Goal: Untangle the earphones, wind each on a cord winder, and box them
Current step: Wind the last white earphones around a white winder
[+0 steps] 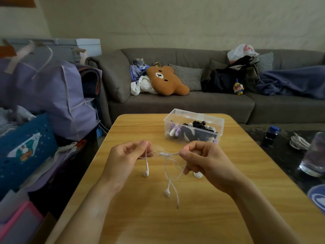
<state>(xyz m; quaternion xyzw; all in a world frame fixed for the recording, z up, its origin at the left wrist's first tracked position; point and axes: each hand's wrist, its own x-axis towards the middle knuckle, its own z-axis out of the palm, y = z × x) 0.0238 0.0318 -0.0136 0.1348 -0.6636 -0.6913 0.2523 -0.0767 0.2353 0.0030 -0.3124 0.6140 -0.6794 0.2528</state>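
Earphones [166, 166], white and tangled, hang above the worktop [140, 217] between both hands. Left hand [124, 159] pinches the cord with curled fingers [143, 144]; right hand [202, 164] grips it likewise, knuckles up. Beyond sits a clear box [193, 126].

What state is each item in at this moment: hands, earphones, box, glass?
Left hand: grip pinching the cord.
Right hand: grip pinching the cord.
White earphones: tangled, stretched between both hands, buds dangling.
Clear box: open, holding earphones.
Glass: upright, beside the table.
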